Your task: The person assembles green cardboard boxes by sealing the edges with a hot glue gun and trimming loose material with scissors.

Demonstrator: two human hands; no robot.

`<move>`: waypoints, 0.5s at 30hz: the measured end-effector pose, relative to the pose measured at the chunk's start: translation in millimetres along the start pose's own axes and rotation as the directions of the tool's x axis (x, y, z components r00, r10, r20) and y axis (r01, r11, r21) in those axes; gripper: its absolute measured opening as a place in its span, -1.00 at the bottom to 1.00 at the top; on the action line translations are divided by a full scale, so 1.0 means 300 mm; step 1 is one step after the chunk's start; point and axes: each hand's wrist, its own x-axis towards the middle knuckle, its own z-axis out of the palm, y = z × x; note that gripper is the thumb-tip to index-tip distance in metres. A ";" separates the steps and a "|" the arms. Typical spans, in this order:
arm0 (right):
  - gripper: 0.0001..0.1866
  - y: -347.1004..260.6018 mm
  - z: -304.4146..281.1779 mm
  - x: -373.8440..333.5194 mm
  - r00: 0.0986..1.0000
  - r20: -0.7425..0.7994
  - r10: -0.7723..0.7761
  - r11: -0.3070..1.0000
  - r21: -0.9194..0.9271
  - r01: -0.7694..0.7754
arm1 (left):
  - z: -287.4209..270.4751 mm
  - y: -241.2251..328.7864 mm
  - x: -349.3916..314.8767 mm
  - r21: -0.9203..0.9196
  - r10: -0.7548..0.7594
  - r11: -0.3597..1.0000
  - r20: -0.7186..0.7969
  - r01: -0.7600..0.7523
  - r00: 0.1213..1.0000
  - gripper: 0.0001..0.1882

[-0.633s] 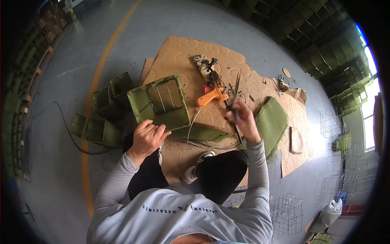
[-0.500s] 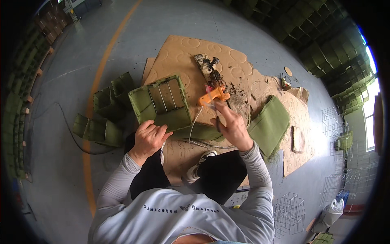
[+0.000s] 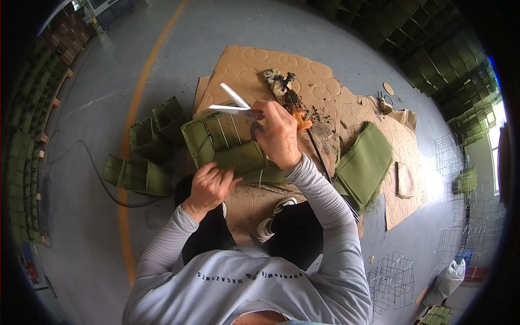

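My left hand [image 3: 210, 188] grips the near edge of a green fabric box [image 3: 203, 149] with a wire frame showing inside. The box is tilted, its open side facing up. In my right hand [image 3: 279, 135] is a pair of scissors [image 3: 234, 103], fingers closed round the handles. The blades are spread apart above the far rim of the box. Just beyond the right hand an orange glue gun [image 3: 303, 121] lies partly hidden on a dark, smeared board [image 3: 276, 81].
Brown cardboard sheets [image 3: 238, 62] cover the floor before me. Folded green fabric [image 3: 365, 157] lies to the right. Several finished-looking green boxes [image 3: 149, 132] stand at the left beside a dark cable [image 3: 100, 179]. Wire frames [image 3: 392, 281] sit at the lower right.
My right hand has moved left from beside the glue gun to above the box, and the scissors now show with spread blades. My left hand still holds the box, shifted slightly right.
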 end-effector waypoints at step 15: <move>-0.64 0.047 -0.072 -0.178 0.825 0.266 0.498 0.688 0.459 -0.563 | -0.035 0.008 -0.040 0.016 -0.061 0.998 0.021 0.061 0.998 -0.74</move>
